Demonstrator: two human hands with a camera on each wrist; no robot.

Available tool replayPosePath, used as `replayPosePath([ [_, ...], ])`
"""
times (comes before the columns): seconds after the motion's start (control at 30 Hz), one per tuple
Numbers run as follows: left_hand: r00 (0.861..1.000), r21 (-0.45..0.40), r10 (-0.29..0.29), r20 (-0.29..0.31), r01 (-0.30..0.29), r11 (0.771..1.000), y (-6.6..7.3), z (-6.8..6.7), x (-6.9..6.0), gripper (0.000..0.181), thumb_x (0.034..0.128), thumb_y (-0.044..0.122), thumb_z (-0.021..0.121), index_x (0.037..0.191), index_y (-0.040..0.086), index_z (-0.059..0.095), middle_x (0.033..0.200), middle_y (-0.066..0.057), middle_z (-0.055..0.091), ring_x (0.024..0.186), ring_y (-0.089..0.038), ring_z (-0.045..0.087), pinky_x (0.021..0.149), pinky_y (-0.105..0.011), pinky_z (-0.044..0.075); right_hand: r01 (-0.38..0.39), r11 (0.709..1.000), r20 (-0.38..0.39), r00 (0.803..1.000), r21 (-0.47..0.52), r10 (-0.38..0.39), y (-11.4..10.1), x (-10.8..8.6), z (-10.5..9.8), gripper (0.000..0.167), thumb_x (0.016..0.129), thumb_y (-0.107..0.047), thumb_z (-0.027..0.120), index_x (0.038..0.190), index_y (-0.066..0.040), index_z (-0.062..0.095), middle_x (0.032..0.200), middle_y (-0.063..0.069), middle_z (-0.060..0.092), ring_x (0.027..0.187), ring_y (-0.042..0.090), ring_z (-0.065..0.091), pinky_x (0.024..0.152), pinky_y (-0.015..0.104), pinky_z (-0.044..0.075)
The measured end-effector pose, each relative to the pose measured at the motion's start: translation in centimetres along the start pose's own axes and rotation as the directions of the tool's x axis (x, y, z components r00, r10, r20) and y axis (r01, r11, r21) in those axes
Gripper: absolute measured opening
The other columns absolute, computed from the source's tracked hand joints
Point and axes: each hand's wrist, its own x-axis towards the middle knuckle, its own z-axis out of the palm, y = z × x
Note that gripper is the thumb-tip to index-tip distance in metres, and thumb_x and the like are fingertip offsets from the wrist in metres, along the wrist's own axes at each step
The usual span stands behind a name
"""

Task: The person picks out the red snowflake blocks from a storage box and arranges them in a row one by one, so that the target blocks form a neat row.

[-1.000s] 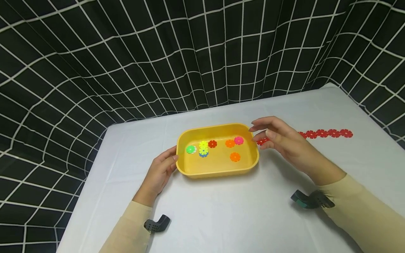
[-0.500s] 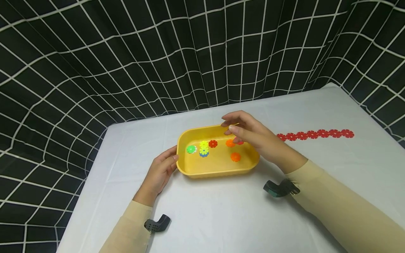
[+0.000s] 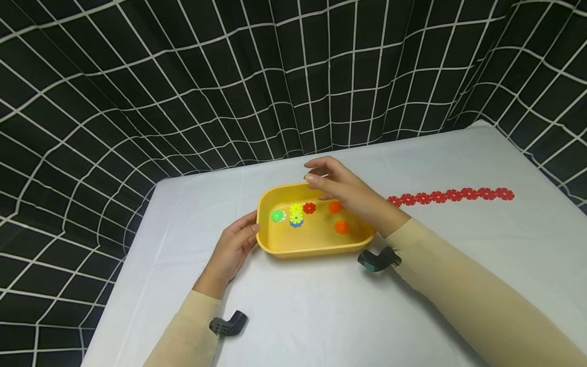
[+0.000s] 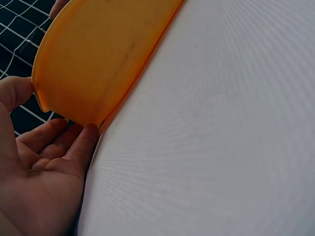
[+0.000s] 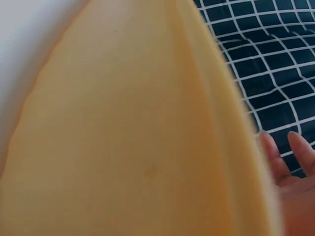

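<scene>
A yellow plastic basin (image 3: 312, 238) stands on the white tabletop. Its left end is held by my left hand (image 3: 233, 248); in the left wrist view the thumb (image 4: 18, 91) touches the rim and the fingertips (image 4: 89, 132) touch the outer wall. Over the basin's right part hovers my right hand (image 3: 350, 189), fingers loosely bent, holding nothing visible. Inside lie flower-shaped discs: green (image 3: 277, 216), yellow (image 3: 296, 208), blue (image 3: 297, 224), red (image 3: 309, 208) and orange (image 3: 341, 227). In the right wrist view the basin's wall (image 5: 123, 108) hides part of the right hand (image 5: 294, 196).
To the right, a row of joined red flower discs (image 3: 454, 195) lies on the white cloth (image 3: 298, 306); the right arm covers its near end's surroundings. A black curtain with a white grid (image 3: 229, 86) rises behind the table.
My right hand has moved left, from the basin's right rim to above its inside. The pink disc is now covered by it. The left hand and basin stay put.
</scene>
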Motion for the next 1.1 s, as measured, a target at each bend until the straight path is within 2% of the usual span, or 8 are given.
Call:
replayPosePath([
  [0.17, 1.000, -0.004, -0.002, 0.001, 0.002, 1.000, 0.0, 0.2, 0.1, 0.050, 0.1106, 0.015, 0.059, 0.156, -0.003, 0.053, 0.159, -0.012, 0.053, 0.145, -0.027, 0.053, 0.114, -0.035, 0.048, -0.026, 1.000, 0.008, 1.000, 0.003, 0.026, 0.8, 0.7, 0.4, 0.059, 0.109, -0.043, 0.066, 0.155, -0.011, 0.049, 0.145, 0.012, 0.056, 0.135, 0.038, 0.056, 0.108, 0.055, 0.054],
  [0.33, 1.000, -0.001, 0.004, 0.012, -0.004, 1.000, 0.1, 0.2, 0.1, 0.051, 0.1106, 0.015, 0.060, 0.157, -0.003, 0.052, 0.160, -0.012, 0.053, 0.146, -0.027, 0.052, 0.114, -0.035, 0.048, -0.119, 0.992, 0.022, 0.993, 0.044, 0.118, 1.8, 1.0, 0.5, 0.061, 0.108, -0.051, 0.064, 0.154, -0.015, 0.049, 0.150, 0.017, 0.054, 0.137, 0.039, 0.055, 0.113, 0.060, 0.049],
  [0.5, 1.000, -0.005, 0.000, 0.007, 0.000, 1.000, 0.1, -0.1, 0.1, 0.051, 0.1103, 0.016, 0.060, 0.157, -0.003, 0.052, 0.160, -0.012, 0.052, 0.147, -0.026, 0.051, 0.114, -0.035, 0.047, -0.167, 0.983, 0.024, 0.986, 0.072, 0.165, 2.0, 1.3, 0.5, 0.062, 0.106, -0.058, 0.063, 0.151, -0.018, 0.051, 0.150, 0.015, 0.057, 0.136, 0.035, 0.056, 0.115, 0.059, 0.047],
  [0.7, 1.000, -0.015, 0.005, 0.006, -0.005, 1.000, 0.2, -0.2, 0.0, 0.051, 0.1103, 0.014, 0.059, 0.157, -0.005, 0.052, 0.160, -0.013, 0.052, 0.147, -0.028, 0.051, 0.115, -0.035, 0.047, -0.232, 0.966, 0.042, 0.973, 0.111, 0.229, 2.2, 1.7, 0.4, 0.065, 0.102, -0.061, 0.068, 0.147, -0.016, 0.055, 0.144, 0.014, 0.063, 0.136, 0.031, 0.056, 0.118, 0.056, 0.042],
  [0.83, 1.000, -0.017, 0.002, 0.004, -0.002, 1.000, 0.2, -0.2, 0.0, 0.051, 0.1103, 0.014, 0.060, 0.157, -0.005, 0.052, 0.160, -0.014, 0.052, 0.146, -0.029, 0.051, 0.114, -0.035, 0.047, -0.253, 0.965, 0.060, 0.967, 0.069, 0.249, 2.3, 1.8, 0.5, 0.065, 0.102, -0.060, 0.068, 0.147, -0.014, 0.059, 0.143, 0.011, 0.064, 0.136, 0.031, 0.054, 0.117, 0.055, 0.043],
  [1.0, 1.000, -0.020, -0.008, -0.001, 0.008, 1.000, 0.1, 0.0, 0.0, 0.051, 0.1101, 0.014, 0.060, 0.156, -0.005, 0.052, 0.159, -0.013, 0.052, 0.146, -0.028, 0.052, 0.114, -0.035, 0.047, -0.298, 0.954, 0.087, 0.951, -0.017, 0.298, 2.7, 1.8, 0.4, 0.060, 0.100, -0.057, 0.072, 0.146, -0.020, 0.062, 0.145, 0.004, 0.062, 0.134, 0.031, 0.055, 0.115, 0.053, 0.046],
  [1.1, 1.000, -0.024, -0.010, 0.001, 0.010, 1.000, 0.1, 0.0, 0.0, 0.051, 0.1102, 0.014, 0.060, 0.157, -0.005, 0.051, 0.160, -0.014, 0.052, 0.146, -0.029, 0.051, 0.114, -0.035, 0.047, -0.284, 0.956, 0.114, 0.950, -0.070, 0.291, 3.3, 2.0, 0.4, 0.058, 0.101, -0.050, 0.075, 0.149, -0.019, 0.060, 0.145, 0.004, 0.062, 0.133, 0.030, 0.058, 0.113, 0.051, 0.047],
])
